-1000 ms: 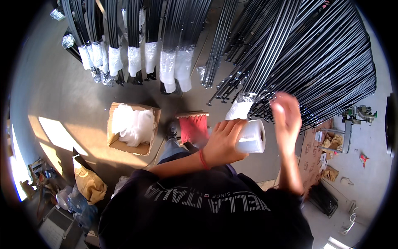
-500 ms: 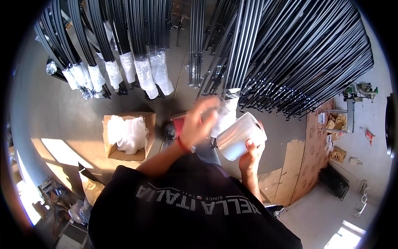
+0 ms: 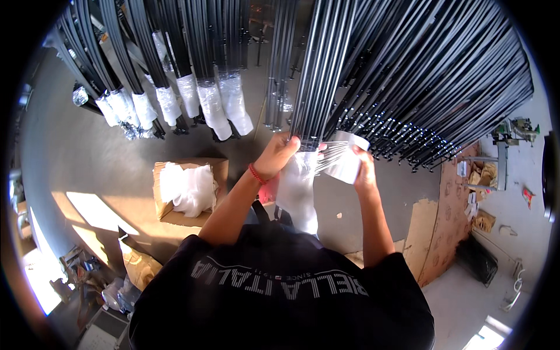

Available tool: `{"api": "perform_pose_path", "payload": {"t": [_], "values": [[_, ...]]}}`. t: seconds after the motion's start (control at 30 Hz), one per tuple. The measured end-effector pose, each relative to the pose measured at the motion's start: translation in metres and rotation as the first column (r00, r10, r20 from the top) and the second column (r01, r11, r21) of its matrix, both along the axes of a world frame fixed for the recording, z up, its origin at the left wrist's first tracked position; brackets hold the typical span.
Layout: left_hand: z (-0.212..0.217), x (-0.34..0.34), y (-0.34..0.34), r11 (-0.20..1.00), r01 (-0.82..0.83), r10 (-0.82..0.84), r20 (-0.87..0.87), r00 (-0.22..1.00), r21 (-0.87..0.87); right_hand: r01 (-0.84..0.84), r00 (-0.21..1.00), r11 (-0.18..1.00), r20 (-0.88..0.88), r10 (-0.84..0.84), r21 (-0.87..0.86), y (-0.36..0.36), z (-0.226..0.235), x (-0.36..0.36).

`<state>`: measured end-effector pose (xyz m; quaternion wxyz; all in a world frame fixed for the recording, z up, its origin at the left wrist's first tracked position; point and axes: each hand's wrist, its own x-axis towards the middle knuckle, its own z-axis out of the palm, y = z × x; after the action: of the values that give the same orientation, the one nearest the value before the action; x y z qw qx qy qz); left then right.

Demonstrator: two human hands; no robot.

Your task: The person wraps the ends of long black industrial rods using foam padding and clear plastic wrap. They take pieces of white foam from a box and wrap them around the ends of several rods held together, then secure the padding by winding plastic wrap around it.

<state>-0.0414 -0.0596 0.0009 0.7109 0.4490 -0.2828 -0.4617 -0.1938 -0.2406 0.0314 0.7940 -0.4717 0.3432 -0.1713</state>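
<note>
My left hand [image 3: 277, 156] is closed around the lower part of a bundle of black rods [image 3: 318, 76], its thumb near the top of the white wrapping. That white foam-like wrapping [image 3: 298, 189] covers the bundle's low end. On the right, my right hand [image 3: 365, 170] grips a roll of clear stretch film [image 3: 344, 166]. A strip of film [image 3: 332, 153] runs taut and creased from the roll to the bundle, just above the wrapping. Part of the left fingers is hidden behind the rods.
An open cardboard box [image 3: 220, 175] with white foam sheets [image 3: 188, 189] stands on the left. Several wrapped rod bundles [image 3: 213, 111] lean at the far left. Many bare black rods [image 3: 431, 76] fill the far right. Brown cardboard [image 3: 434, 233] lies along the right side.
My left hand has gone from a blurred, free position to a grip on the bundle. The roll has moved up and right, and film now stretches between it and the rods.
</note>
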Motion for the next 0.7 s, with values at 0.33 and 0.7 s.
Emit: {"api": "perform_pose_path", "payload": {"t": [0.33,0.7], "values": [[0.062,0.045,0.021,0.985,0.153,-0.167,0.217,0.962,0.079,-0.443,0.896,0.862,0.086,0.435,0.249,0.082,-0.082,0.134],[0.122,0.086,0.096,0.745,-0.666,0.077,0.986,0.148,0.041,-0.509,0.861,0.804,0.189,0.472,0.308,0.111,-0.085,0.167]]}}
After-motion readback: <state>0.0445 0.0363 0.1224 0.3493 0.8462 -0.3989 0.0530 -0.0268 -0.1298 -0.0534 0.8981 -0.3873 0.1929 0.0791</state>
